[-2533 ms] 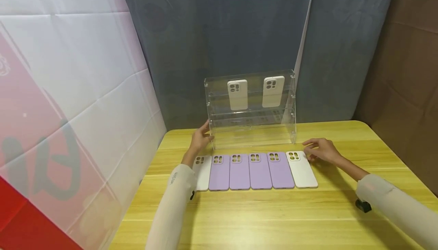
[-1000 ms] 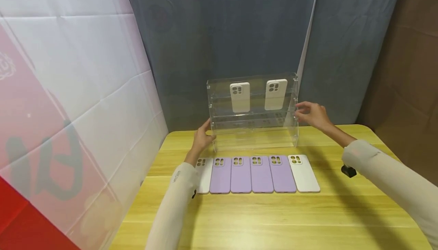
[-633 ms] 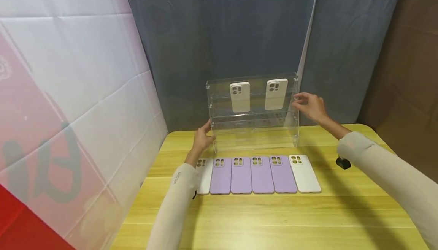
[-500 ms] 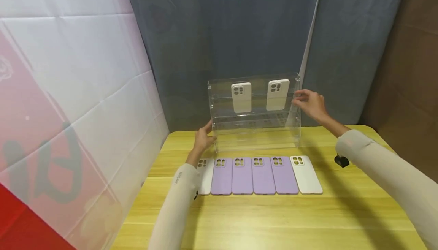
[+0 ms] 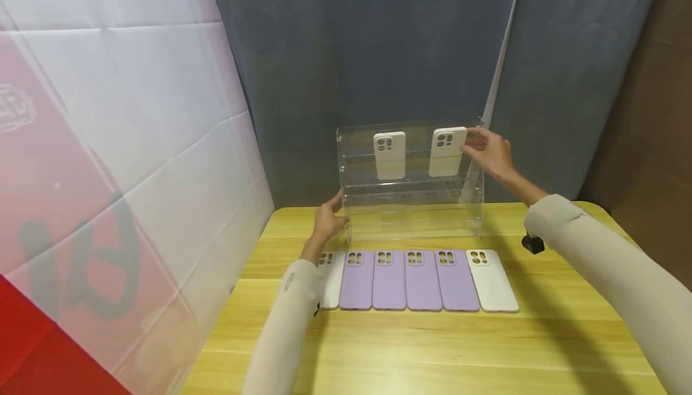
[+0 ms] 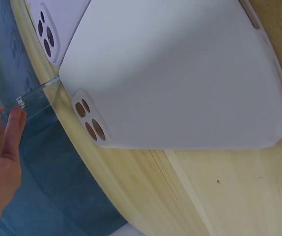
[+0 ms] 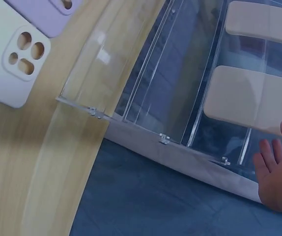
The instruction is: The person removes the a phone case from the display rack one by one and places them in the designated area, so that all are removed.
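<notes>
A clear acrylic display stand (image 5: 413, 191) stands at the back of the table, with two white phone cases upright on its upper tier: a left case (image 5: 391, 161) and a right case (image 5: 446, 158). My left hand (image 5: 327, 221) grips the stand's left side panel between thumb and fingers. My right hand (image 5: 492, 152) is at the right case's outer edge; the right wrist view shows the thumb by that edge and the fingers fairly straight, apart from the case. In front lies a row of phone cases: several purple ones (image 5: 389, 281) between white cases (image 5: 493, 284) at both ends.
The wooden table (image 5: 411, 353) has a rounded back edge, with a grey curtain (image 5: 411, 47) behind it. A white and pink cloth wall (image 5: 162, 113) closes off the left, a brown one (image 5: 638, 131) the right. My left forearm partly covers the leftmost white case.
My right hand has risen from beside the right-end white case on the table, along the stand's right side, to the right case on the upper tier. The left hand keeps its hold.
</notes>
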The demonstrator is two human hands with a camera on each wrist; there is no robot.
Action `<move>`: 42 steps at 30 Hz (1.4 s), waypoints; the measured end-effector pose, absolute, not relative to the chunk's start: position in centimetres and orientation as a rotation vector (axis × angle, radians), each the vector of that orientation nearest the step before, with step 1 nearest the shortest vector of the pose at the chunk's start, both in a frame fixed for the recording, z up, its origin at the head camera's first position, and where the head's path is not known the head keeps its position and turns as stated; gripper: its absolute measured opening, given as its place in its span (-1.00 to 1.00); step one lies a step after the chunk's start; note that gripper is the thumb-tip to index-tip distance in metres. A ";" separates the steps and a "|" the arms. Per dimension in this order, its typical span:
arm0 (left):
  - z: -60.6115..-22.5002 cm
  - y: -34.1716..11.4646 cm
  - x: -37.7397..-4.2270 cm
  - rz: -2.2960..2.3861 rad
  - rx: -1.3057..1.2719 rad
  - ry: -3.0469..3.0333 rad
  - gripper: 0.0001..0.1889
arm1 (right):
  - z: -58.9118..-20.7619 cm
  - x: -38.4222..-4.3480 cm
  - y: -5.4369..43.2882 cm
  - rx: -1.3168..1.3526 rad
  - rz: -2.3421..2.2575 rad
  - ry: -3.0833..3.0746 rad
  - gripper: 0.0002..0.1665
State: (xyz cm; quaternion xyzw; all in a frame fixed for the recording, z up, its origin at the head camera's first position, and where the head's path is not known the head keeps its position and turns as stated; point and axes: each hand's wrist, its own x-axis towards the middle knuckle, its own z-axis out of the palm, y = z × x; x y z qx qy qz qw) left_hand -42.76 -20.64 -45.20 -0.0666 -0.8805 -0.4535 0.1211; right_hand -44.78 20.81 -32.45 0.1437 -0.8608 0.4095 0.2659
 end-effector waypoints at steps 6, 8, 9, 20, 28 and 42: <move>-44.9 -20.2 -42.5 -1.314 -0.192 -2.591 -0.09 | -32.2 -44.8 20.8 0.384 1.081 -2.329 -0.51; -44.9 -20.0 -42.5 -1.316 -0.196 -2.593 -0.09 | -32.0 -44.8 20.8 0.378 1.068 -2.334 -0.52; -44.8 -20.0 -42.5 -1.316 -0.196 -2.594 -0.09 | -31.9 -44.7 20.9 0.372 1.065 -2.337 -0.53; -44.8 -19.7 -42.9 -1.288 -0.180 -2.611 -0.07 | -31.1 -44.3 21.1 0.364 1.058 -2.324 -0.58; -45.2 -19.9 -43.5 -1.289 -0.185 -2.606 -0.06 | -29.7 -44.0 21.3 0.345 1.070 -2.302 -0.60; -45.4 -20.4 -44.0 -1.303 -0.202 -2.620 -0.06 | -27.9 -43.1 21.9 0.360 1.069 -2.271 -0.62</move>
